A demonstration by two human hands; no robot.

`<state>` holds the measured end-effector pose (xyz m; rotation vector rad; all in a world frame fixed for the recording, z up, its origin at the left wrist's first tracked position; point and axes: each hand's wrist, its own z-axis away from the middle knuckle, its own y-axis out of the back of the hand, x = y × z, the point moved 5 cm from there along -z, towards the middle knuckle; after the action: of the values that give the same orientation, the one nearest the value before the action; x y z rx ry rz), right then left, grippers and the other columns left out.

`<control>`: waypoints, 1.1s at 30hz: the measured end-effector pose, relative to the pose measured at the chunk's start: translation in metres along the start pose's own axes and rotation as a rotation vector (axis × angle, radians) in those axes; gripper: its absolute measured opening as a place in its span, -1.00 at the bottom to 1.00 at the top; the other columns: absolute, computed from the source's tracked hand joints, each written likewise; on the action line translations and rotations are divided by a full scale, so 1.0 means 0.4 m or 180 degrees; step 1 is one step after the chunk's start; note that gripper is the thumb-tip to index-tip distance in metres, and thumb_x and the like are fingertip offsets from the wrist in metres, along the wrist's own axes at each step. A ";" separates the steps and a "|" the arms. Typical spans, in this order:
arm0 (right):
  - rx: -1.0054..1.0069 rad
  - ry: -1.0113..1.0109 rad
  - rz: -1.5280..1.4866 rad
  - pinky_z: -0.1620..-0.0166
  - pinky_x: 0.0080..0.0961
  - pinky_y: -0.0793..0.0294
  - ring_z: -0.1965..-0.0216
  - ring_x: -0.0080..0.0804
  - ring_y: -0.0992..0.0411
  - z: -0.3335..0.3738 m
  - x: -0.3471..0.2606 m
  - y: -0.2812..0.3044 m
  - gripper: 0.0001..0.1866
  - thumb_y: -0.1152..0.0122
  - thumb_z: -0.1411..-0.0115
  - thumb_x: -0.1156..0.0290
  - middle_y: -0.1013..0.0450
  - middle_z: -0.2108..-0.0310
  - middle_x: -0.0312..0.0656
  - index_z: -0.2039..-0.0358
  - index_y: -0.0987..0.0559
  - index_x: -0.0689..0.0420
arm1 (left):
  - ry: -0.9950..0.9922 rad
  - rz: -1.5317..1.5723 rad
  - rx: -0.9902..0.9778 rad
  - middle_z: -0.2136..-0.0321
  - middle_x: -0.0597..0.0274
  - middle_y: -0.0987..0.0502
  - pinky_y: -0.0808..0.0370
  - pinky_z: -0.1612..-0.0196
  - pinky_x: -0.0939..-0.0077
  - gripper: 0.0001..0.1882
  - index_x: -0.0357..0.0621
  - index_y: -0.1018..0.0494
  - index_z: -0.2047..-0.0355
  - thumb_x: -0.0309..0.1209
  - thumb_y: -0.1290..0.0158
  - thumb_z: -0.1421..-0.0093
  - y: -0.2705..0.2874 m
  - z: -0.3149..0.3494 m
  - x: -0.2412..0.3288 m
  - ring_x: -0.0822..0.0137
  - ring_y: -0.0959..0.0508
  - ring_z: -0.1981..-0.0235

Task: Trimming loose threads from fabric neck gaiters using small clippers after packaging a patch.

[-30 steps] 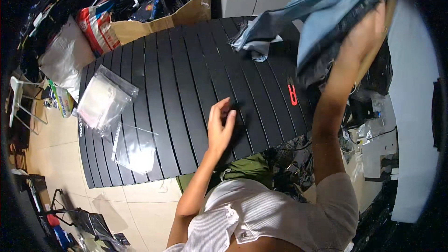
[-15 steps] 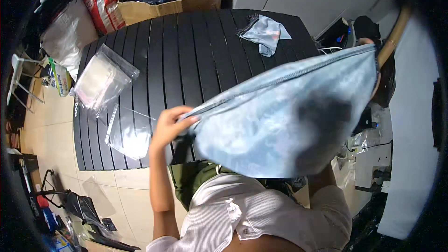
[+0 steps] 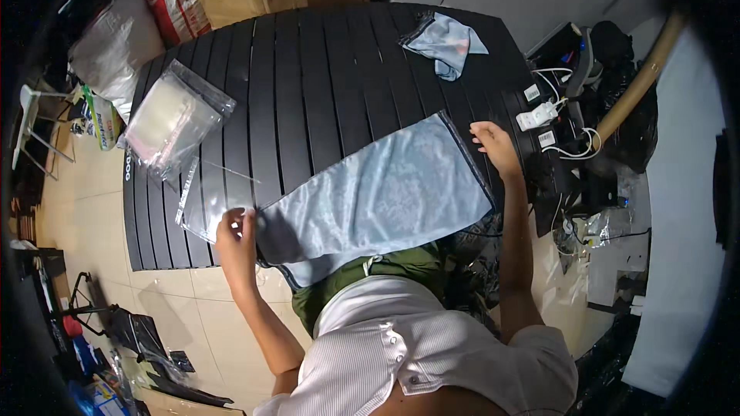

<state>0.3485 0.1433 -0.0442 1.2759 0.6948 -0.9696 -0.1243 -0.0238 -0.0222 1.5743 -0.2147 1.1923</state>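
Note:
A light blue, mottled fabric piece (image 3: 378, 185) with dark overlocked edges lies spread across the near part of the black slatted table (image 3: 324, 85). Its lower left part hangs over the front edge by my lap. My left hand (image 3: 237, 239) is at the cloth's left end, over a clear plastic bag (image 3: 212, 196); its fingers are bent and apart, and I see no grip. Just off the cloth's far right corner hovers my right hand (image 3: 497, 150), its fingers loosely curved and apart from the thumb, with nothing in them.
A stack of clear plastic bags (image 3: 173, 119) lies on the table's left side. Toward the far right edge sits a crumpled blue cloth (image 3: 445, 45). Beyond the right edge are a white power strip (image 3: 539, 115) with cables. An open cardboard box (image 3: 289, 0) stands behind the table.
The fabric was held up in the air, covering my right hand. Now it lies flat on the table, and both hands have come off it, the left one lower and further left.

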 end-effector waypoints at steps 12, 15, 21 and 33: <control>0.0014 0.0622 0.0529 0.47 -0.69 -0.27 0.56 -0.68 -0.29 -0.065 0.039 -0.082 -0.75 -0.25 0.02 0.37 -0.38 0.60 -0.33 0.39 -0.50 0.27 | 0.0089 -0.0135 0.0354 0.47 0.09 -0.42 -0.35 0.43 0.54 -0.65 -0.35 -0.37 0.30 -0.38 -0.18 0.04 0.013 0.032 -0.148 0.39 -0.39 0.51; 0.0294 0.0951 0.0475 0.52 -0.69 -0.24 0.60 -0.70 -0.26 -0.024 -0.020 -0.090 -0.81 -0.24 0.02 0.41 -0.37 0.63 -0.33 0.47 -0.51 0.27 | 0.0032 0.0101 0.0333 0.64 0.25 -0.43 -0.31 0.51 0.60 -0.79 -0.34 -0.41 0.49 -0.41 -0.13 -0.01 0.018 0.032 -0.140 0.49 -0.35 0.61; 0.0334 0.1098 0.0091 0.45 -0.80 -0.24 0.53 -0.77 -0.27 0.001 -0.056 -0.044 -0.85 -0.20 -0.04 0.44 -0.39 0.59 -0.41 0.44 -0.51 0.27 | 0.0128 0.0386 0.0125 0.70 0.36 -0.38 -0.23 0.56 0.69 -0.81 -0.32 -0.43 0.51 -0.40 -0.11 -0.04 0.012 0.026 -0.138 0.61 -0.28 0.64; -0.0046 0.0489 -0.1396 0.41 -0.77 -0.33 0.50 -0.70 -0.38 0.017 -0.039 -0.072 -0.88 -0.12 -0.11 0.45 -0.46 0.49 -0.32 0.38 -0.46 0.24 | 0.0109 0.1492 0.0353 0.58 0.43 -0.43 -0.29 0.51 0.76 -0.88 -0.23 -0.46 0.46 -0.42 -0.11 -0.06 0.019 0.034 -0.164 0.63 -0.35 0.57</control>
<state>0.3152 0.1397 -0.0426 1.2177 1.1307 -1.2234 -0.1529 -0.0658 -0.0663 1.6486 -0.5242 1.6129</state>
